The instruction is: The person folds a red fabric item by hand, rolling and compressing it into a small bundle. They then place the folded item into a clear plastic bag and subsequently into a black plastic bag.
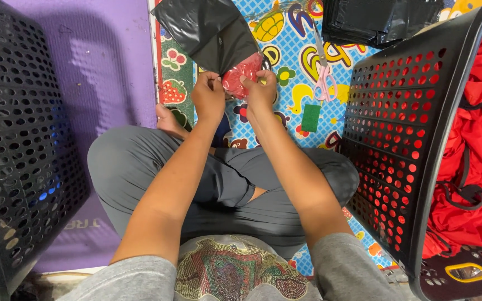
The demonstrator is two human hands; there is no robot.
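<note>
Person seated cross-legged, grey trousers (140, 167) below both forearms, patterned shirt front (227, 273) nearest the camera.

L hand (208, 100): fingers curled closed, pinching the lower edge of a black plastic bag (207, 30). R hand (260, 92): fingers also closed, gripping the bag's edge on the other side, thumb pressed against a red folded cloth (242, 75). Cloth sits between the two hands, partly inside the bag mouth, partly showing. Bag rises up and away from the hands, tilted toward the L side. Both hands held above the lap, just beside each other, not touching the mat.

Under and beyond the hands: colourful play mat (291, 61) w/ fruit and letter prints. To the R of the R hand, on the mat: pink-handled scissors (323, 78), and a small green rectangle (310, 117) nearer in.

Far R: black perforated basket (397, 134) holding red cloth pile (475, 139). Far L: second black perforated basket (18, 139), standing on a purple mat (107, 67). Beyond the scissors, top edge: more black bags (375, 19), stacked.
</note>
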